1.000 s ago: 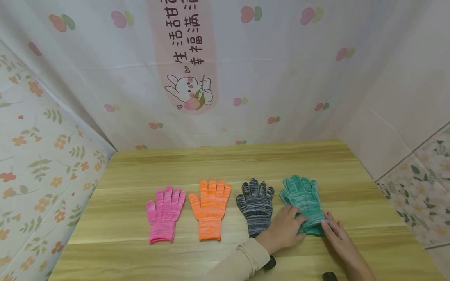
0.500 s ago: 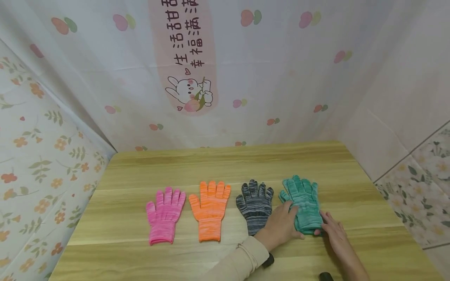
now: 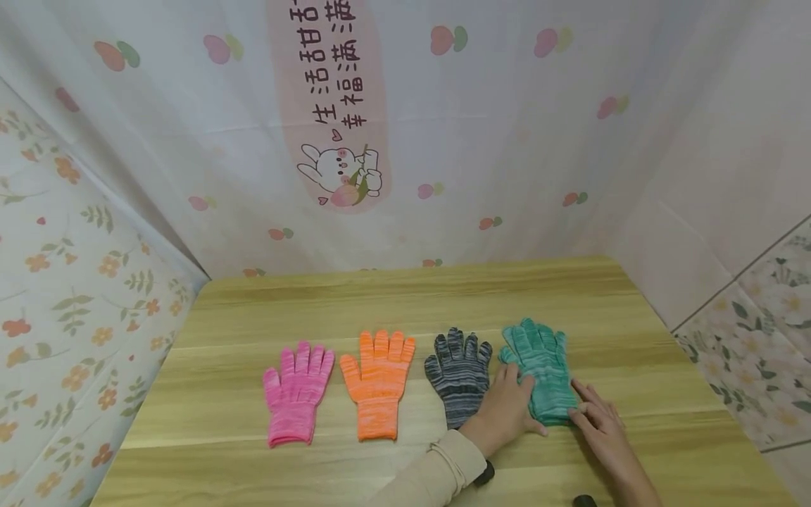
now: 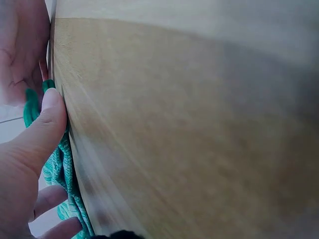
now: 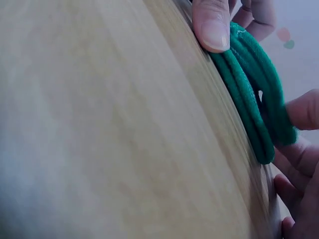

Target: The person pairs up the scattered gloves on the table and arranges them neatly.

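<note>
A pair of green knit gloves lies stacked at the right of the row, fingers pointing away. My left hand rests along their left side with fingers spread. Its thumb touches the cuff's edge in the left wrist view. At the right side my right hand holds the cuff corner; in the right wrist view its thumb lies against the upper green cuff, with a finger just below. The upper cuff stands slightly raised from the lower one. Under my left wrist, the black-grey glove's cuff is partly hidden.
An orange glove and a pink glove lie flat to the left on the wooden table. A printed curtain hangs behind the table's far edge. Small dark objects show near my wrists.
The green gloves have shifted slightly left, and the upper one now lies straighter. My left fingers have drawn back from its top to its left edge. The other gloves stay in place.
</note>
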The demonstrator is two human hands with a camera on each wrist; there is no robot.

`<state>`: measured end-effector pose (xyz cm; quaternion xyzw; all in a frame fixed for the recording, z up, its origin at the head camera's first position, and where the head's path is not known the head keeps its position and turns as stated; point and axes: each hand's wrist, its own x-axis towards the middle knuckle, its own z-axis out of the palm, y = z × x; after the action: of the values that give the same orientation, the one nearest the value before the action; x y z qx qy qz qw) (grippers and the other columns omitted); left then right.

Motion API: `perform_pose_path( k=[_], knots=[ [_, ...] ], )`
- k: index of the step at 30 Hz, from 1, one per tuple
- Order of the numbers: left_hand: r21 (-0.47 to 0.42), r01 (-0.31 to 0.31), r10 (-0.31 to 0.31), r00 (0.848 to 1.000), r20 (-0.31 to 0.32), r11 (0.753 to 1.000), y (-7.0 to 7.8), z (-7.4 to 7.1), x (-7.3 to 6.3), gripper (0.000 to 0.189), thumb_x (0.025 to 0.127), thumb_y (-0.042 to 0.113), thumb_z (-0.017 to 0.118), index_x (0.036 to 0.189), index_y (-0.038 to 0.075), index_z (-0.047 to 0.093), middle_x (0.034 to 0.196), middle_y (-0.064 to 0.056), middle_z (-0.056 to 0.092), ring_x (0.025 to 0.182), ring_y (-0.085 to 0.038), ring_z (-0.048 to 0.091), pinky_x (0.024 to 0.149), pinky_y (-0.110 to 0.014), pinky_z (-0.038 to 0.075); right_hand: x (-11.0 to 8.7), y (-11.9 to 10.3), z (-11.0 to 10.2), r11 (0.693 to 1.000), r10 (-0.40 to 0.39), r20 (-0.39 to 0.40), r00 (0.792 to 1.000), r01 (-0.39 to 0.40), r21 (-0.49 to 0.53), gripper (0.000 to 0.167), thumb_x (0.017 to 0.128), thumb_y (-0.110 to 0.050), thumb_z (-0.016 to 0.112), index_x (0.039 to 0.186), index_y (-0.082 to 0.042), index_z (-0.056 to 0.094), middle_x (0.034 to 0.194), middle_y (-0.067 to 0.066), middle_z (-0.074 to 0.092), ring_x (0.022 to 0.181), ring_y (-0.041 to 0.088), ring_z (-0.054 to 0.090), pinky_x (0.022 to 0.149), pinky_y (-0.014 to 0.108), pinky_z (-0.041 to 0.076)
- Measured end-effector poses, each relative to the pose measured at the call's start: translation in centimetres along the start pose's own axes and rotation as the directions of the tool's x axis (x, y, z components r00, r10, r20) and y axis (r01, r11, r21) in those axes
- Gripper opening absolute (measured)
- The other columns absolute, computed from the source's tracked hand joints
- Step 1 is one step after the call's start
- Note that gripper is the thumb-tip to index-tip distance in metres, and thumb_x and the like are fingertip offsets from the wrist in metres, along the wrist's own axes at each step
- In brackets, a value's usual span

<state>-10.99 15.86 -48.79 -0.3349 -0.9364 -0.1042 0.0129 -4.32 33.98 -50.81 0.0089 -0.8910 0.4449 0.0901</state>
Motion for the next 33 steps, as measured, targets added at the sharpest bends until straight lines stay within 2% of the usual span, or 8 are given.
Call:
perform_pose_path(
  k=[3, 6, 10, 17, 21, 24, 29, 33],
  knots=[
    [-0.005, 0.01, -0.01, 1.0, 0.007, 1.0, 0.1, -0.1, 0.1, 0.079, 0.063, 0.068, 0.066, 0.123, 0.019, 0.051, 0.114, -0.001, 0.044, 0.116, -0.015, 0.043, 0.078, -0.015, 0.049, 0.1, -0.1, 0.1, 1.0, 0.008, -0.011, 1.0, -0.008, -0.002, 0.02, 0.095, -0.016, 0.052, 0.082, -0.002, 0.057, 0.148, 0.0, 0.031, 0.142, 0.012, 0.008, 0.106, 0.068, -0.008],
    [-0.018, 0.027, -0.027, 0.999, 0.023, 0.999, 0.0, -0.2, 0.2, 0.08, 0.064, 0.067, 0.067, 0.125, 0.019, 0.049, 0.118, -0.003, 0.043, 0.119, -0.016, 0.041, 0.076, -0.015, 0.05, 0.3, -0.2, 0.1, 1.0, 0.027, -0.003, 1.0, -0.027, -0.004, 0.02, 0.095, -0.017, 0.052, 0.086, 0.001, 0.058, 0.144, 0.028, 0.033, 0.143, 0.025, 0.008, 0.105, 0.068, -0.009],
    [-0.036, 0.044, -0.042, 0.998, 0.05, 0.998, 0.0, -0.3, 0.1, 0.083, 0.064, 0.07, 0.065, 0.126, 0.018, 0.049, 0.122, -0.004, 0.042, 0.122, -0.017, 0.04, 0.075, -0.015, 0.05, 0.4, -0.2, 0.3, 0.999, 0.034, 0.006, 0.999, -0.034, -0.002, 0.021, 0.094, -0.016, 0.053, 0.094, 0.005, 0.057, 0.14, 0.036, 0.031, 0.14, 0.042, 0.01, 0.105, 0.069, -0.008],
    [0.082, -0.002, 0.001, 1.0, 0.018, 0.997, -0.3, -0.7, -0.2, 0.062, 0.081, 0.071, 0.042, 0.118, 0.023, 0.054, 0.124, -0.002, 0.047, 0.119, -0.017, 0.044, 0.093, -0.023, 0.045, 0.1, -0.1, 0.1, 0.999, 0.013, 0.021, 1.0, -0.014, 0.043, 0.055, 0.093, -0.011, 0.053, 0.139, 0.009, 0.029, 0.14, 0.04, 0.025, 0.122, -0.022, 0.008, 0.112, 0.058, -0.01],
    [0.112, -0.012, 0.01, 1.0, 0.016, 0.994, -0.3, -1.0, -0.4, 0.049, 0.088, 0.062, 0.044, 0.118, 0.024, 0.053, 0.124, 0.0, 0.048, 0.117, -0.015, 0.046, 0.097, -0.024, 0.042, 1.0, -1.2, -1.2, 0.975, 0.18, 0.143, 0.973, -0.196, 0.108, 0.064, 0.097, -0.018, 0.048, 0.145, 0.005, 0.014, 0.147, 0.036, 0.012, 0.144, 0.015, 0.001, 0.115, 0.054, 0.002],
    [0.101, -0.006, 0.003, 0.999, 0.035, 0.995, -0.3, -1.1, -0.5, 0.05, 0.088, 0.06, 0.046, 0.121, 0.023, 0.05, 0.126, -0.001, 0.047, 0.12, -0.016, 0.045, 0.099, -0.024, 0.041, 2.8, -3.0, -2.0, 0.959, 0.28, 0.161, 0.946, -0.285, 0.008, 0.056, 0.099, -0.024, 0.044, 0.142, 0.005, 0.025, 0.146, 0.036, 0.016, 0.133, 0.054, 0.015, 0.103, 0.068, 0.02],
    [0.116, -0.012, 0.007, 0.999, 0.045, 0.993, -0.2, -0.9, -0.6, 0.05, 0.088, 0.059, 0.046, 0.121, 0.021, 0.049, 0.124, -0.001, 0.046, 0.121, -0.017, 0.044, 0.102, -0.025, 0.04, 7.3, -6.0, -1.2, 0.959, 0.204, 0.145, 0.968, -0.168, -0.227, 0.038, 0.097, -0.018, 0.046, 0.125, 0.007, 0.051, 0.131, 0.035, 0.043, 0.118, 0.053, 0.04, 0.09, 0.065, 0.038],
    [0.155, -0.012, 0.003, 0.998, 0.058, 0.988, 0.1, -0.8, -0.6, 0.05, 0.088, 0.057, 0.049, 0.125, 0.023, 0.047, 0.125, -0.001, 0.045, 0.123, -0.019, 0.044, 0.103, -0.025, 0.04, 10.8, -6.7, 0.0, 0.932, 0.198, 0.267, 0.943, -0.096, -0.35, 0.038, 0.096, -0.019, 0.048, 0.119, 0.01, 0.055, 0.118, 0.031, 0.056, 0.106, 0.047, 0.053, 0.084, 0.054, 0.047]
  ],
)
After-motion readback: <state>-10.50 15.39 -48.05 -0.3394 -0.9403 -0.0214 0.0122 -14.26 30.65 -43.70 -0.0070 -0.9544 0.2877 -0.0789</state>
